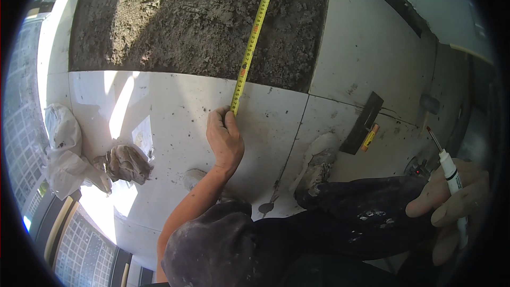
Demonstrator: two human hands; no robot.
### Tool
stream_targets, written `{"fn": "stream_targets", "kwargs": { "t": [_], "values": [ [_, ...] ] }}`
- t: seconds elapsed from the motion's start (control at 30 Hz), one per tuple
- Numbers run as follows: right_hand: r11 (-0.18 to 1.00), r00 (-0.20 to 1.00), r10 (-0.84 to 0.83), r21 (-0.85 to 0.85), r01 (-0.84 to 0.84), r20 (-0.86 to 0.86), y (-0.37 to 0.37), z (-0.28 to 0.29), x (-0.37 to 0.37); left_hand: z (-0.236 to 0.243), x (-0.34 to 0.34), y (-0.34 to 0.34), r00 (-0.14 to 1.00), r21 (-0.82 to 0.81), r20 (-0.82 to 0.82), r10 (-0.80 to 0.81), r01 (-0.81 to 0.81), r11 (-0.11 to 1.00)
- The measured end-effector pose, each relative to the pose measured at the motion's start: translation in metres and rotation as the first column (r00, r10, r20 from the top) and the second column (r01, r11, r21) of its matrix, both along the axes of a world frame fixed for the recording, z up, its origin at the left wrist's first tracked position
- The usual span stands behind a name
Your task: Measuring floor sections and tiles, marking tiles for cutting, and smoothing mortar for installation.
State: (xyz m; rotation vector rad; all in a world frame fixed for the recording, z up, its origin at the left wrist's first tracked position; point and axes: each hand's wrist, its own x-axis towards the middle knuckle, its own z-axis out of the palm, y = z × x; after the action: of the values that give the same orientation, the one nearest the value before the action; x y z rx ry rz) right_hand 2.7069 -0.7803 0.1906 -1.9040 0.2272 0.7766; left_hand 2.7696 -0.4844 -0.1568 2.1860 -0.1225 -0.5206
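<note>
Right grip (449,208) clear of mortar edge (186,69)

A crumpled white bag (65,130) lies at left — a dirty cloth (127,165) beside it

Floor: large off-white rectangular tiles (178,122) with thin dark joints, specks and smears. Rough grey-brown mortar bed (212,32) fills the top centre, tiles bordering its left, lower and right sides. Smooth pale wall surface (443,0) upper right; far right sits in shade. Left edge: pale grid-patterned panel (22,106); a second grid-patterned panel (85,239) lower left, beside dark framing with tan strips (64,223). Material unclear. Hard sunlight streaks (122,107) cross tile and mortar.
</note>
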Motion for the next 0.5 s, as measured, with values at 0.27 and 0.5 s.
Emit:
{"fn": "stream_targets", "kwargs": {
  "t": [0.27, 0.5],
  "values": [
    [0.985, 0.984, 0.165, 0.038, -0.167, 0.064, -0.012, 0.001, 0.001, -0.004, -0.002, -0.015, 1.000, 0.008, -0.020, 0.005, -0.005, 1.000],
    [0.985, 0.982, 0.145, 0.080, -0.155, 0.118, -0.017, -0.004, -0.010, -0.007, 0.003, -0.021, 0.984, 0.069, 0.089, -0.152, 0.146, 0.987]
  ]
}}
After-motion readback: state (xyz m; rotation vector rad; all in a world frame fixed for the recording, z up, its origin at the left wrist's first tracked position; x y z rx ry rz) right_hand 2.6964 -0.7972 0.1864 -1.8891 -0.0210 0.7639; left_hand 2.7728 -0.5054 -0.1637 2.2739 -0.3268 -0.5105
